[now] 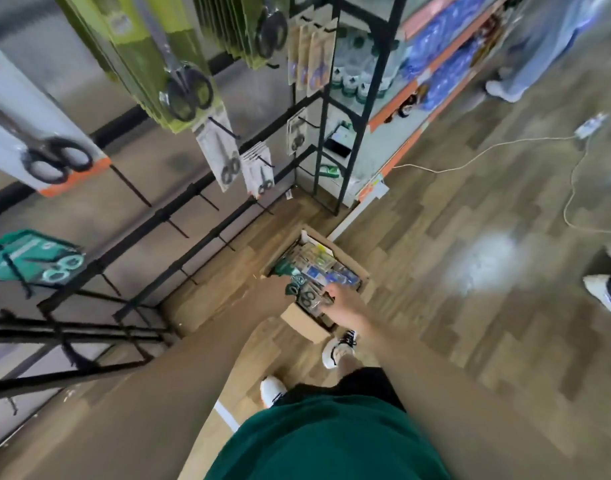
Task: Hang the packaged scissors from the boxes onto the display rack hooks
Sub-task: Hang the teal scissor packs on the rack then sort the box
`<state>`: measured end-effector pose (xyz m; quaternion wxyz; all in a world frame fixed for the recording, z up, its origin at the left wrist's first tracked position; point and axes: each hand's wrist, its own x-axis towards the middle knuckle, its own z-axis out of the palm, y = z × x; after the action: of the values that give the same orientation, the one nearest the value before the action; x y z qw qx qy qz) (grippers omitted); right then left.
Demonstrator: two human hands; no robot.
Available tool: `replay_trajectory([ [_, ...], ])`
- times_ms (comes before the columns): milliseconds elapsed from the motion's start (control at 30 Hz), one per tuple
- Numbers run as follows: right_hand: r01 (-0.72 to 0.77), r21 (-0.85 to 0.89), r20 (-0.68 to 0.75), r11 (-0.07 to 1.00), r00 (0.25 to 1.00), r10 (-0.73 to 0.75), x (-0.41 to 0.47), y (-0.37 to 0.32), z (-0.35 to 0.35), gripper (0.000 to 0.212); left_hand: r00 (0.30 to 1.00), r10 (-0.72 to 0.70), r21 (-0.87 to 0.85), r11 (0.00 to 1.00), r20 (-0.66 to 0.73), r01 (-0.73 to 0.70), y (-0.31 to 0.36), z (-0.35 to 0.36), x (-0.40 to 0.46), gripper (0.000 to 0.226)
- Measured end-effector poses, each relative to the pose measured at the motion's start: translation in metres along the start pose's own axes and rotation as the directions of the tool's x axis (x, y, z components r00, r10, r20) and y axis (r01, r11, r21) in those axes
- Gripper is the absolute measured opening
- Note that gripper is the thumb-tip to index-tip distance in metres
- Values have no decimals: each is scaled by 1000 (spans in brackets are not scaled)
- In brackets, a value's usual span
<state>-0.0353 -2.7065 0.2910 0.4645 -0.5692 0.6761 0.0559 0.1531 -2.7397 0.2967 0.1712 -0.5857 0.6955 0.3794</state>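
Floor (470, 271): wood-pattern boards; everything I place here is placed from the box standing on them.
Rack (131, 237): black wire frame up and to the left of the box, some hooks loaded, several bare hooks (177, 227) on the rails nearest the box.
Hung packs: green packs (165, 64) high on the rack, far above the box; a white-and-orange pack (37, 140) and a teal pack (37, 259) out to the box's left.
Shelf unit (435, 71): beyond the box, up and right, with bottles and blue goods.
Box (299, 322): open cardboard, on the floor just ahead of my feet, crammed with scissor packs (318, 268).
Left hand (273, 289): at the box's left rim, reaching onto a dark green pack (293, 280); motion blur stops me telling whether the fingers pinch it or only touch.
Right hand (342, 299): over the box's near right side, fingers seemingly down among the packs; I cannot tell if it holds one.
Key relation: the green pack lies directly at my left fingertips, handle rings toward me, its long axis running away from me into the box. The left hand is the nearer one, and it is also on the rack side of the box.
Judgement: I am at the picking stage; once the left hand has a pack, it would have to rise up and leftward to a bare hook, the hang hole leading.
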Motion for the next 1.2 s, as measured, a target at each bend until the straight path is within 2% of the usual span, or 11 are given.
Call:
replay_trajectory([
  [200, -21, 163, -2, 986, 1000, 22, 44, 28, -26, 47, 995, -97, 47, 994, 38, 95, 26, -13, 51, 55],
  [300, -76, 275, -11, 958, 997, 82, 79, 43, -39, 50, 993, -92, 124, 989, 69, 83, 34, -11, 85, 53],
  [467, -58, 194, 38, 979, 998, 51, 138, 65, -43, 51, 986, -129, 142, 983, 109, 113, 42, 2, 150, 46],
  [600, -124, 256, 87, 959, 991, 105, 179, 79, -31, 55, 981, -155, 105, 984, 118, 143, 42, 10, 197, 46],
  [800, -313, 445, 92, 839, 948, 305, 254, 115, 17, 40, 970, -161, 157, 979, 182, 133, 8, 53, 285, 43],
  [1067, -337, 425, 94, 840, 939, 329, 376, 143, 114, 48, 962, -86, 238, 971, 261, 22, -74, 130, 404, 42],
  [1200, -354, 461, 99, 814, 932, 349, 432, 155, 160, 52, 944, -28, 306, 949, 329, -78, -117, 167, 454, 41],
])
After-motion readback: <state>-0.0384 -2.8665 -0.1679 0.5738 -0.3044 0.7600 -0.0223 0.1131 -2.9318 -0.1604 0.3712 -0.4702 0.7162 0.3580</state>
